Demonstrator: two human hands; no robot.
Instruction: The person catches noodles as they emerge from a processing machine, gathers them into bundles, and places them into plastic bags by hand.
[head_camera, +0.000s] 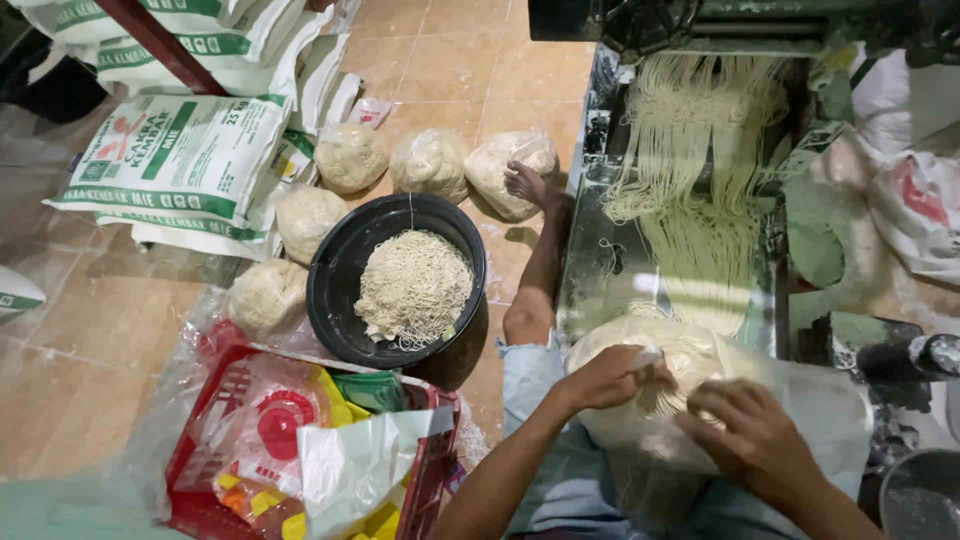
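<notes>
My left hand (612, 377) pinches the rim of a clear plastic bag (800, 400) stuffed with pale raw noodles (690, 352), low in the head view. My right hand (752, 437) presses on the same bag from the near side. The bag rests in my lap against a metal chute (610, 270), down which long noodle strands (700, 170) hang from a noodle machine (700, 22). My bare leg and foot (527, 185) stretch out along the floor beside the chute.
A black basin (340, 270) holding a heap of noodles stands on the tiled floor to the left. Several filled noodle bags (430, 162) lie around it. A red basket (195, 470) of plastic bags is near left. White flour sacks (180, 160) are stacked far left.
</notes>
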